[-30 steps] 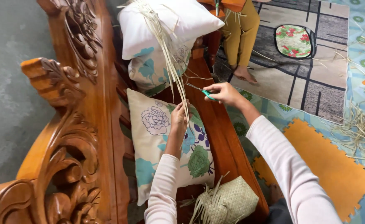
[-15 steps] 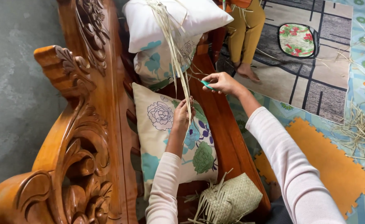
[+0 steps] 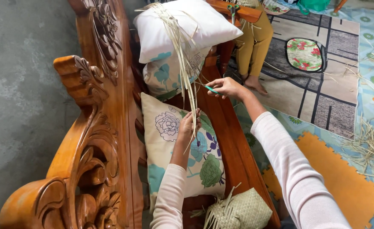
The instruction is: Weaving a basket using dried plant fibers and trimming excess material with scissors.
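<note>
The left hand (image 3: 188, 126) is gripping a bundle of pale dried leaf strips (image 3: 182, 55) draped down from the white pillow (image 3: 182, 27), fingers closed, pulling them taut so the right hand (image 3: 226, 87), pinching a slim green-handled tool (image 3: 211, 89), can work them.

A carved wooden bench (image 3: 98, 140) carries a flowered cushion (image 3: 174, 148) and a white pillow (image 3: 187, 27) at its far end. A woven pouch (image 3: 240, 210) sits at its near edge. On the floor lie an orange foam mat (image 3: 344, 186) and a grey patterned rug (image 3: 323, 93).
</note>
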